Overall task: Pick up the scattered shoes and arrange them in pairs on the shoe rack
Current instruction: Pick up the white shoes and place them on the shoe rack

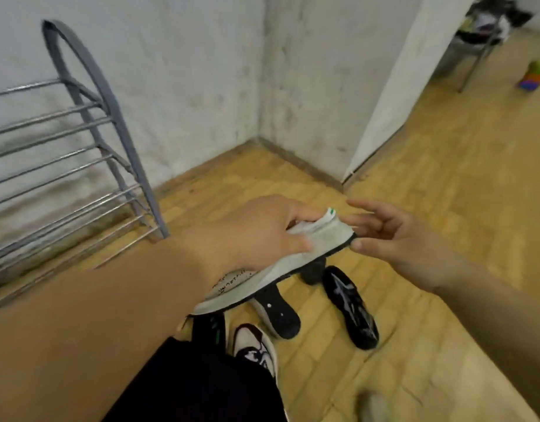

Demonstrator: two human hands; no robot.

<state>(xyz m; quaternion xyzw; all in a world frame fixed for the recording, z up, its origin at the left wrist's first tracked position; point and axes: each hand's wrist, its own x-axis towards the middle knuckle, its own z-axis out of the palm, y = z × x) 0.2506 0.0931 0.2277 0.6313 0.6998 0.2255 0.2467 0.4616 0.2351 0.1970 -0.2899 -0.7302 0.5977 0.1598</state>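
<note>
My left hand grips a white sneaker with a dark sole edge and a green tab, held above the floor. My right hand is open, fingers spread, its thumb and fingertips touching the sneaker's heel end. The grey metal shoe rack stands at the left against the wall, its bars bare. On the floor below lie a glossy black shoe, a black sandal, a white and dark sneaker and a dark shoe partly hidden by my leg.
White walls meet in a corner behind the rack. A doorway at the right leads to a room with a metal stand and a colourful toy. A blurred pale object lies at the bottom edge on the wooden floor.
</note>
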